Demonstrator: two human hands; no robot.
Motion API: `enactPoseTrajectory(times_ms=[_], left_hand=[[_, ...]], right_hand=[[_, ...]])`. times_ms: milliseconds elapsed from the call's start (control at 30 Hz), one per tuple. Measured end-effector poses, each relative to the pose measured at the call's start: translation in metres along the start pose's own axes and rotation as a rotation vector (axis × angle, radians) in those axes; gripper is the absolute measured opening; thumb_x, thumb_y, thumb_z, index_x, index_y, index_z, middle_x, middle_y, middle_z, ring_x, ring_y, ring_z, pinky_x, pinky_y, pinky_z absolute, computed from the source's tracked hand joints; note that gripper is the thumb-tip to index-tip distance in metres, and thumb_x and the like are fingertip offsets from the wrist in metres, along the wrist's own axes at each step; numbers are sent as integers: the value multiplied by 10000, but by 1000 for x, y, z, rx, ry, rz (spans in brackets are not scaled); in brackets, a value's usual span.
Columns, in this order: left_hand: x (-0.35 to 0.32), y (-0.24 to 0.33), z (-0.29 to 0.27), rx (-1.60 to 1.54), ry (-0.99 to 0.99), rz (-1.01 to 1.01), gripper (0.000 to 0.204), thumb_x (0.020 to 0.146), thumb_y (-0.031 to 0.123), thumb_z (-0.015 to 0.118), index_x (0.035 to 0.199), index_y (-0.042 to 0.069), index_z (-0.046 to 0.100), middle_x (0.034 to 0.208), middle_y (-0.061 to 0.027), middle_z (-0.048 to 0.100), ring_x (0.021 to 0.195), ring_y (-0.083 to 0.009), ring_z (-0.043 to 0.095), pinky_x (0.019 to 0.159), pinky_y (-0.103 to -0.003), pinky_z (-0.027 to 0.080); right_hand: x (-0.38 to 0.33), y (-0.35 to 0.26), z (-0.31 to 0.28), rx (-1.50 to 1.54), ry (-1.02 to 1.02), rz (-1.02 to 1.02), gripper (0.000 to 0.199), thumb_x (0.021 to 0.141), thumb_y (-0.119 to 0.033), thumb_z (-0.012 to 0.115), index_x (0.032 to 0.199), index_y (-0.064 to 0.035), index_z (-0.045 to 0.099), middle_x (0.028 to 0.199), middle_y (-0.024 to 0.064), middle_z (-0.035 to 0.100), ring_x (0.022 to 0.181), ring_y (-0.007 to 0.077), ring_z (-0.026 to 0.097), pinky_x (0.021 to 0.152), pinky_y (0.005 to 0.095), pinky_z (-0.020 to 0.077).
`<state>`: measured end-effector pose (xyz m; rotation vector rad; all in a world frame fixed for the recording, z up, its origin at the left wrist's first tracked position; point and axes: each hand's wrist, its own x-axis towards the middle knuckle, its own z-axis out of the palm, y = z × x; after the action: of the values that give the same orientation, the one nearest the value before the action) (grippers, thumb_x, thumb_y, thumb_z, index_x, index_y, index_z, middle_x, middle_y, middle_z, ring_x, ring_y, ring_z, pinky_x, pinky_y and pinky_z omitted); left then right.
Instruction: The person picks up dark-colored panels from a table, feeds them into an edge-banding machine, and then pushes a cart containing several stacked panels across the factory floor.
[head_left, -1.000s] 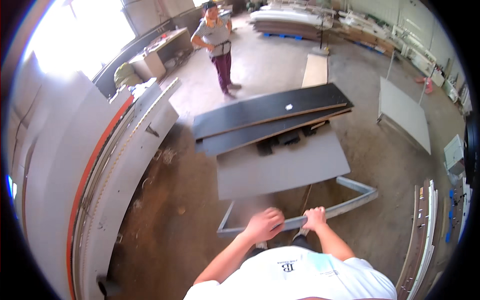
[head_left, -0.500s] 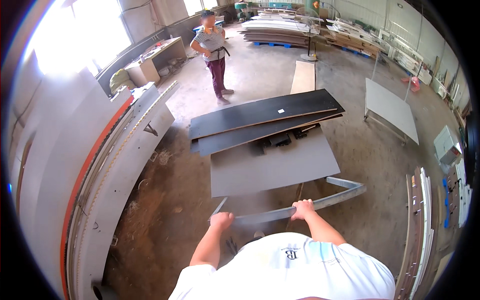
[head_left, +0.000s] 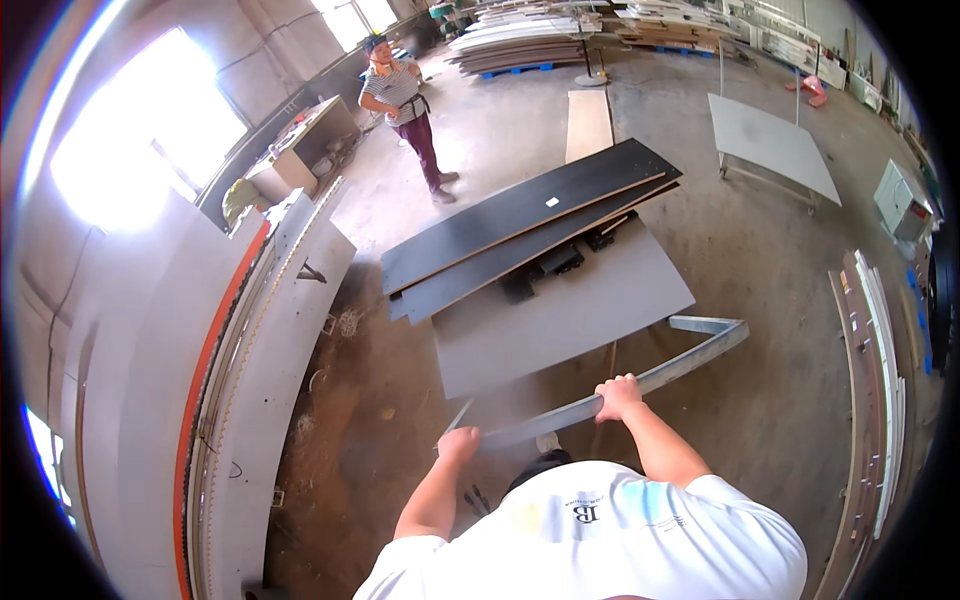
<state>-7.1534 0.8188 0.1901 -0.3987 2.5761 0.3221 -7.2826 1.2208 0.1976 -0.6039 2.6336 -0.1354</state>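
Both my hands grip the metal push bar (head_left: pixel 690 368) of a cart. My left hand (head_left: pixel 459 443) is closed round the bar's left end, and my right hand (head_left: pixel 619 395) wraps it right of the middle. Beyond the bar lies the cart's flat grey top (head_left: pixel 560 315). Two or more long black boards (head_left: pixel 530 215) rest across its far part, overlapping at a slight angle, with a small white label on the upper one. Dark items (head_left: pixel 560 260) sit partly under the boards; I cannot make out what they are.
A large machine table with an orange-red strip (head_left: pixel 222 350) runs along the left. A person (head_left: pixel 405 115) stands beyond the boards. Another grey-topped cart (head_left: pixel 770 145) is at the far right. Long strips (head_left: pixel 870 400) lie at the right, and stacked sheets (head_left: pixel 520 40) at the back.
The view has tilted and turned a little. The bar and cart now slant more, their right side farther ahead. Both hands keep their hold on the bar.
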Motion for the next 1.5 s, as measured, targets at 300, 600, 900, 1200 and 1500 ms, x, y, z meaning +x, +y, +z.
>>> enactPoseTrajectory(times_ms=[300,600,900,1200,1500], left_hand=[[-20,27,-37,-106,609,461,221,987,213,559,1152,102,655,1034,-131,720,988,-337,693,841,-453,549],[-122,107,-76,-1164,76,345,166,987,241,644,1009,89,706,831,-52,683,785,-158,651,700,-332,526],[-204,-26,97,-354,-45,294,284,980,362,608,1141,152,710,1081,-130,747,997,-337,699,849,-432,548],[-264,-62,186,-331,31,384,311,996,381,505,1007,131,691,996,-166,721,964,-403,668,820,-511,532],[-283,-95,208,-185,-93,561,371,1061,403,386,1094,114,616,1079,-196,700,1019,-436,637,875,-536,504]], right_hand=[[-72,-8,56,-24,162,-3,459,554,-431,842,948,-209,765,972,53,716,1038,259,637,986,410,433],[-145,-17,87,-85,104,62,499,573,-432,838,1023,-228,768,1053,58,718,1102,260,625,1042,412,403],[-233,-19,118,-153,70,152,493,556,-450,832,989,-222,769,1022,58,711,1067,265,631,1052,427,409],[-297,-34,134,-205,-33,279,458,624,-265,799,1073,-192,743,1119,80,694,1201,276,589,1152,418,342],[-336,-69,151,-169,-16,294,478,612,-275,813,1077,-186,744,1128,70,696,1206,260,588,1147,396,343]])
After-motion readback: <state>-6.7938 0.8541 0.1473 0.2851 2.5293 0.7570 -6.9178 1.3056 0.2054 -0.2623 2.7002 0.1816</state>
